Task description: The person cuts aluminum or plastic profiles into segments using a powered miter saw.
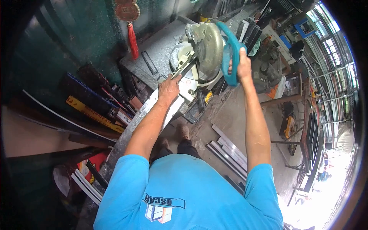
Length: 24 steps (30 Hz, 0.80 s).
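My right hand [244, 68] is wrapped round the teal D-shaped handle [230, 53] of a miter saw [209, 48]. The saw's rounded, dusty blade guard stands just left of that handle, over the round base. My left hand [169, 89] is at the saw's fence, its fingers closed over the near end of a dark narrow bar [187, 69]. This bar runs along the fence toward the guard. The blade's edge and the underside of my left fingers are hidden.
A dust-covered bench [161, 40] carries the saw, with a loose dark strip [149, 63] on it. Long metal profiles [230, 151] lie on the floor by my feet. Boards and a yellow level-like bar [92, 113] lean at left. A red tassel [132, 42] hangs above the bench.
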Each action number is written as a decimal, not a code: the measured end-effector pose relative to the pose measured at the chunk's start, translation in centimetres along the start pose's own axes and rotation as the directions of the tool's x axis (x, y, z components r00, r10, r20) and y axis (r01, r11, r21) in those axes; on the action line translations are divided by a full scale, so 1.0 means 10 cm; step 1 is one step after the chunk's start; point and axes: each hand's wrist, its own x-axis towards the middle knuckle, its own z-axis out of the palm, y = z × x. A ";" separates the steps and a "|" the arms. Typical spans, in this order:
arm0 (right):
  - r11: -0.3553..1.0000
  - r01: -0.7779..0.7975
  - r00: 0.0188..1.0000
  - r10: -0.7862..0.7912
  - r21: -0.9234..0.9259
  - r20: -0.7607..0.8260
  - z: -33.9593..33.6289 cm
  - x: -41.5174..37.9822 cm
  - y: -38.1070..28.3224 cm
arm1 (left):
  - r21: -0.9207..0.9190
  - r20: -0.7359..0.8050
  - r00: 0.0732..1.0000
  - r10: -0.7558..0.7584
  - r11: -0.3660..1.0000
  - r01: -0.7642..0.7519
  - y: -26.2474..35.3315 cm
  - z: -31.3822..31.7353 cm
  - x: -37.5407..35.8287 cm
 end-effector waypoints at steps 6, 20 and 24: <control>0.997 -0.082 0.996 0.082 -0.001 0.044 -0.02 0.16 -0.58 | 0.009 0.016 1.000 0.016 1.000 -0.016 0.00 0.00 0.01; 0.981 0.195 0.970 -0.189 0.022 -0.154 0.20 -0.31 0.60 | 0.002 0.044 0.998 0.046 0.999 -0.046 0.02 -0.07 -0.02; 0.991 0.131 0.989 -0.132 -0.018 -0.070 0.04 -0.09 0.19 | -0.017 -0.036 0.993 0.111 0.994 -0.111 -0.07 -0.04 -0.09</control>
